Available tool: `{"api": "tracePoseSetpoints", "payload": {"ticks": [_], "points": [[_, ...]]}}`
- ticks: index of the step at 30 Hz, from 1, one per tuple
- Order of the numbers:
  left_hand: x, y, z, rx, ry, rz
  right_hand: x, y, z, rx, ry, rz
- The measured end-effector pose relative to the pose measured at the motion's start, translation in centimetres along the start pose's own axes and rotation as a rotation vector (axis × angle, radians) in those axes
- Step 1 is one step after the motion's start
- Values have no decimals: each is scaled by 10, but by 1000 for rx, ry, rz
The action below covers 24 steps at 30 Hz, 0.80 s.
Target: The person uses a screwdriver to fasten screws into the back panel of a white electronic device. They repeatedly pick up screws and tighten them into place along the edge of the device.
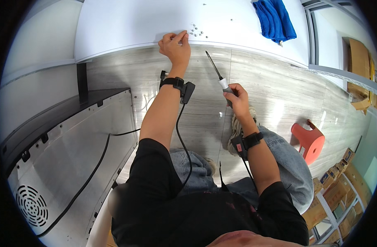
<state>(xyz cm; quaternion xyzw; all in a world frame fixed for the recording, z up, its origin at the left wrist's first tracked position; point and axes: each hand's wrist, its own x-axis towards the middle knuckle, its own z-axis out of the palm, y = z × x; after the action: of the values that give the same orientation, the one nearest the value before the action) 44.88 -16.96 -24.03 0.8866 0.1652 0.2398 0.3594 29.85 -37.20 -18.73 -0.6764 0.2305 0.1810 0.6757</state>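
Note:
My left hand (175, 47) is over the near edge of the white table (126, 29), its thumb and forefinger pinched together beside a loose cluster of small metal screws (196, 29). Whether a screw is caught between those fingertips is too small to tell. In my right hand (238, 100) is a screwdriver (215, 68) with a grey and white handle. Its shaft slants up and to the left, and the tip is in front of the table edge, apart from the screws.
A folded blue cloth (275, 20) lies on the table's right side. To my left stands a large metal appliance panel (77, 152) with a vent and a black cable (98, 162). A red stool (310, 142) is on the floor at right, near cardboard boxes (334, 189).

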Motion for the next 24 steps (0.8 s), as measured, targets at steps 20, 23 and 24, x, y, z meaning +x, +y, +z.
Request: {"api": "tracePoseSetpoints", "payload": {"ticks": [20, 23, 24], "points": [[-15, -51, -132, -915, -286, -873, -3, -22, 116, -111, -369, -15], [-25, -65, -178, -986, -285, -1021, -16, -22, 149, -191, -471, -14], [-30, -69, -190, -962, -270, -1025, -18, -20, 157, -212, -500, 1]]}}
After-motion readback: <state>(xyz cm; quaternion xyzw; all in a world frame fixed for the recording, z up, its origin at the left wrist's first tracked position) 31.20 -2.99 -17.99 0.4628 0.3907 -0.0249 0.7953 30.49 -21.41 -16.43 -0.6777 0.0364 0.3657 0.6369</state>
